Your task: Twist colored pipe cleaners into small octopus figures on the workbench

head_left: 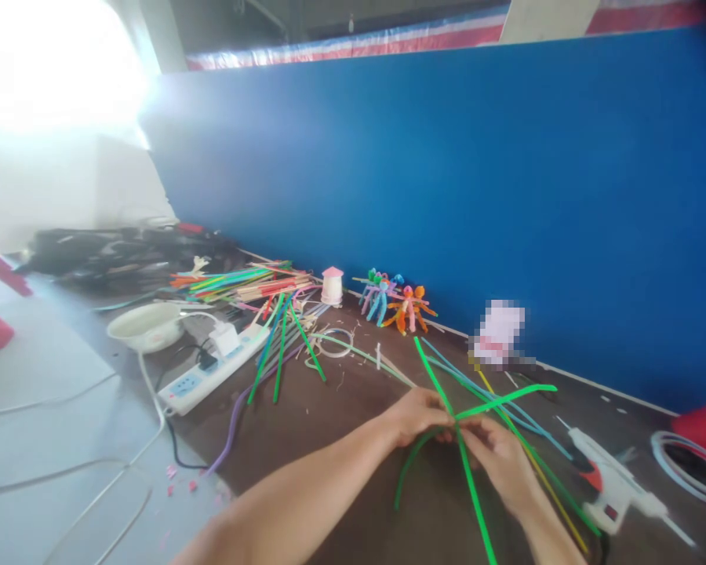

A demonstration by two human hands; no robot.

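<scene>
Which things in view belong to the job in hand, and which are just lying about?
In the job, apparently:
crossed green stems, held by the left hand and right hand
multicoloured stem pile, probably
glue gun, possibly

Lying about, apparently:
pale bowl
pink-topped container

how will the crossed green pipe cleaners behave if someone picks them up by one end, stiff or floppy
The green pipe cleaners are probably stiff enough to hold shape: two upper ends stick out nearly straight beyond the left hand and right hand. They likely bend easily, since one lower end curves. Being so thin, they should feel light.
</scene>
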